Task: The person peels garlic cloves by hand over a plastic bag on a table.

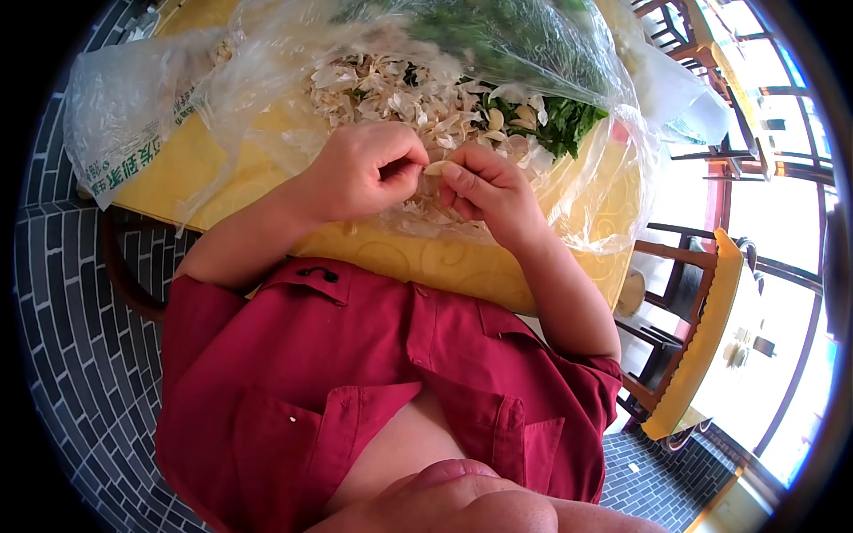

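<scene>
A pale garlic clove [436, 168] is pinched between the thumb and finger of my right hand [493, 191]. My left hand [373, 164] is closed, its thumb and fingertip meeting at the clove's left end. Right under both hands, a heap of papery garlic skins [391, 93] spreads over clear plastic. Just beyond my right hand are a few peeled garlic cloves [496, 120] beside dark green leaves [569, 124]. The fingertips on the clove's far side are partly hidden.
A yellow cloth [204, 169] covers the table. Crumpled clear plastic [613, 213] lies over it, with more greens [524, 40] under plastic at the back. A printed plastic bag [115, 133] hangs at the left edge. Chairs [675, 284] and another table [711, 355] stand right.
</scene>
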### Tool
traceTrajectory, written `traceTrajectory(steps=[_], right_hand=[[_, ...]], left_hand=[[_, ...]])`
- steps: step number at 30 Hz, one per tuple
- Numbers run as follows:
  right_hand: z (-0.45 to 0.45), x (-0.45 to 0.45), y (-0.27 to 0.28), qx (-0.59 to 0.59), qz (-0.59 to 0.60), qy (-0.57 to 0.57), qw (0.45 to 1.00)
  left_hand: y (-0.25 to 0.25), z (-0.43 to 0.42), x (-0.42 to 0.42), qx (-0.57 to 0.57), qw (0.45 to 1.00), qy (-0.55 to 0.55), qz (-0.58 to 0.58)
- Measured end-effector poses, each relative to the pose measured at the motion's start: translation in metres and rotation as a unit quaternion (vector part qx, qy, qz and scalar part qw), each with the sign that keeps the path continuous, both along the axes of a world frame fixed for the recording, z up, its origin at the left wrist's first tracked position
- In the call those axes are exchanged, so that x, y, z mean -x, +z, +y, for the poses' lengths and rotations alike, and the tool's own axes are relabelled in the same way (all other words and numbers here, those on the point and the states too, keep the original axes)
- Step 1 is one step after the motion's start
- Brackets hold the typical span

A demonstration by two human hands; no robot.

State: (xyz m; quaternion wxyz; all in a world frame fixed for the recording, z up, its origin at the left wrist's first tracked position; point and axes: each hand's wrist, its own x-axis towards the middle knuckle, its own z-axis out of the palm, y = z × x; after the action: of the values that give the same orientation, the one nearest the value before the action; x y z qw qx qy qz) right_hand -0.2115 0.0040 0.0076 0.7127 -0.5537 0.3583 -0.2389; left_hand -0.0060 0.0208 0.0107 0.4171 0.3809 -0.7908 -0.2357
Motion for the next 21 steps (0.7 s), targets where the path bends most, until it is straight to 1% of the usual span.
traceTrajectory(steps=[2,5,7,10,13,16,19,21], right_hand=[[-0.0014,0.0027,0.0001,-0.021,-0.011,0.013,1.0],[-0.0009,0.0025,0.0034,-0.001,0.022,0.035,0.999],[-0.0009,0.0017,0.0047,-0.004,0.019,0.047,0.999],[-0.001,0.002,0.0014,0.005,0.006,0.056,0.998],[-0.001,0.0023,0.0015,0.006,-0.001,0.051,0.999],[-0.0011,0.0028,0.0025,-0.001,0.002,0.045,0.999],[-0.0013,0.0028,0.002,-0.01,-0.014,0.044,0.999],[-0.0012,0.0025,0.0017,-0.01,-0.018,0.041,0.999]], left_hand=[[0.0,0.0,0.0002,-0.001,1.0,0.005,0.003],[0.0011,0.0011,0.0001,-0.012,1.0,0.021,0.01],[0.0041,0.0013,-0.001,-0.024,0.999,0.027,0.008],[0.001,-0.0024,-0.0022,0.011,1.0,-0.007,0.022],[0.0056,0.0014,0.0006,-0.061,0.995,-0.031,0.071],[0.0009,-0.0032,-0.0019,-0.012,0.997,-0.067,0.041],[0.0018,-0.0029,-0.0016,-0.021,0.996,-0.072,0.045],[0.0028,0.0022,0.0018,-0.094,0.989,-0.064,0.098]])
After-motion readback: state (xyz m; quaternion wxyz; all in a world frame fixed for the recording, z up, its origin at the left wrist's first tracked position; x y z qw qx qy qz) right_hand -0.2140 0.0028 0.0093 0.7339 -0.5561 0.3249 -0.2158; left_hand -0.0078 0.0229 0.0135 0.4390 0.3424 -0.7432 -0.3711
